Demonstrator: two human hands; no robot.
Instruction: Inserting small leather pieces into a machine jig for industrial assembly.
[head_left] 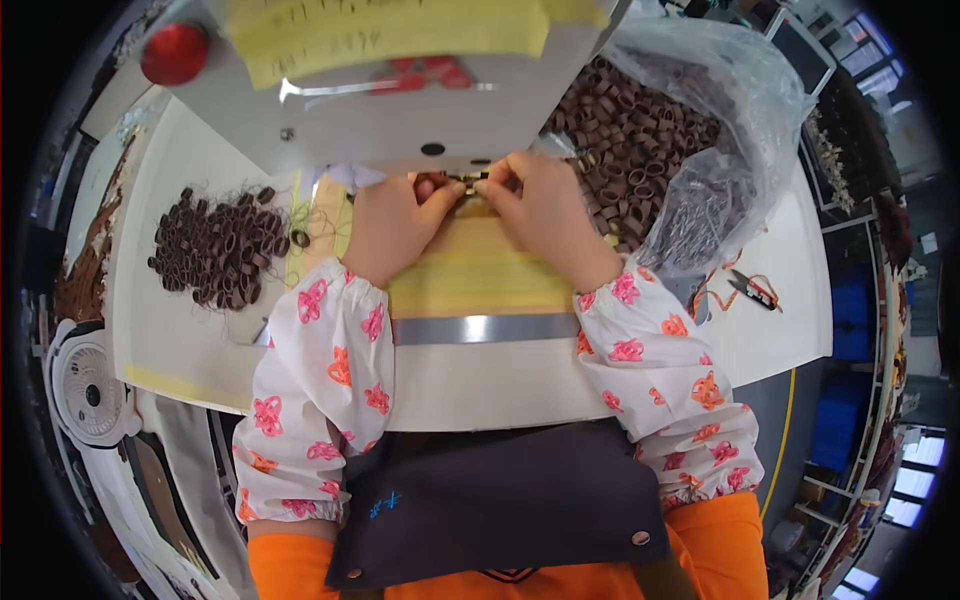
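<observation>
Beneath the head of a white sewing machine (400,120), both of my hands work close together. My left hand (395,222) is closed in a pinch, thumb against fingers, on a small dark brown piece (468,190). From the other side, my right hand (545,208) pinches at the same spot, its fingertips almost meeting the left ones. Fingers and the machine head hide most of that piece, so its full shape does not show. Yellow-covered machine bed (480,275) lies under my wrists.
Left of the machine, a heap of brown loops (220,245) with loose threads sits on the white table (480,385). At right, a clear plastic bag (745,110) holds many brown loops (640,135). Thread snips (752,288) lie nearby. A white fan (90,385) stands at far left.
</observation>
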